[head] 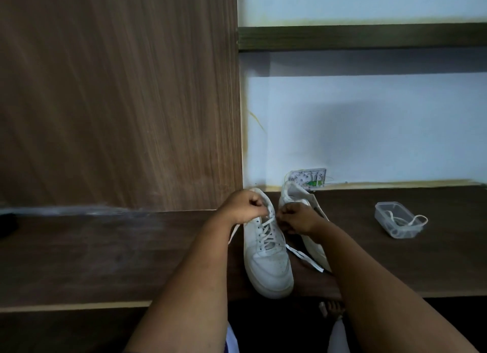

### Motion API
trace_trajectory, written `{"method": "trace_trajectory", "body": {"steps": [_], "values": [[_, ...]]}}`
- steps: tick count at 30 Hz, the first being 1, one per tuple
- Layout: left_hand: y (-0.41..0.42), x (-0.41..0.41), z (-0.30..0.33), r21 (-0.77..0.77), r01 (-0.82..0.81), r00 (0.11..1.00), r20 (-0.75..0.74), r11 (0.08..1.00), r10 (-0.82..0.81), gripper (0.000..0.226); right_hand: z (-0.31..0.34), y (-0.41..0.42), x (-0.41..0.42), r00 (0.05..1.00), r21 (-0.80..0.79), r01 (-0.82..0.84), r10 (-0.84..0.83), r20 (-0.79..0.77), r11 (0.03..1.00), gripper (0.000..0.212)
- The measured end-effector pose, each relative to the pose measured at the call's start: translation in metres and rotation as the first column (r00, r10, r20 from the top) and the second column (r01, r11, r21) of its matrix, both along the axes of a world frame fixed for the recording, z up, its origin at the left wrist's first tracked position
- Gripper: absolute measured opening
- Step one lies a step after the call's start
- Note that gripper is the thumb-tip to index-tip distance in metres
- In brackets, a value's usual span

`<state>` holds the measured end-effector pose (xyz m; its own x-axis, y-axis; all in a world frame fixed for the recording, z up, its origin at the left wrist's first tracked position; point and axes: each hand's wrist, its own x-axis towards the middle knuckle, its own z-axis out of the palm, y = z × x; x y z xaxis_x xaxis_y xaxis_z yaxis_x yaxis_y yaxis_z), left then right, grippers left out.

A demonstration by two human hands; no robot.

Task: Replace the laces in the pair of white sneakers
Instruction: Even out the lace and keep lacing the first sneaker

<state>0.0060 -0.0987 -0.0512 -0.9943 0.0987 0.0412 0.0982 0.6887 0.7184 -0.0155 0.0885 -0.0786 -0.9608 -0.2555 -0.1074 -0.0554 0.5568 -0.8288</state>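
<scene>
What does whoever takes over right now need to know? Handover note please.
Left hand and right hand: fingers curled on the lace at the top eyelets of the near sneaker.
Second sneaker sits behind the right arm, lacing hidden.
Another lace lies in the clear container, on the table to the right.
Done: near sneaker mostly laced.
Left: finish it, then check the second.

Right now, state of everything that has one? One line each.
Left shoe: upright on the desk, laced most of the way, top not tied.
Right shoe: behind the right arm, lacing hidden.
Lace: threaded through the left shoe, loose end trailing on the desk.
Left hand: grip closed on the lace.
Right hand: grip closed on the lace.
Plastic box: open, no lid, spare lace hanging over its rim.
</scene>
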Motion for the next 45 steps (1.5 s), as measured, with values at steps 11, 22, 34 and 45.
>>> {"method": "trace_trajectory", "body": {"steps": [11,22,34,45], "values": [[-0.022,0.017,0.021,-0.233,-0.066,0.996,0.043,0.97,0.078,0.011,0.001,-0.01,0.018,0.979,0.346,-0.059,0.121,-0.161,0.936,0.026],[-0.007,0.024,0.022,-0.351,-0.082,0.97,0.186,0.933,0.155,0.03,0.006,-0.018,0.03,0.985,0.354,-0.031,0.089,-0.147,0.935,0.048],[-0.017,0.024,0.032,-0.134,-0.486,0.872,-0.138,0.864,0.469,0.018,0.012,-0.023,0.029,0.99,0.519,-0.029,0.096,-0.101,0.854,0.057],[-0.029,0.023,0.042,-0.086,-0.391,0.919,0.019,0.916,0.394,0.045,0.035,0.017,0.029,0.98,-0.119,-0.003,0.027,0.198,0.993,0.027]]}}
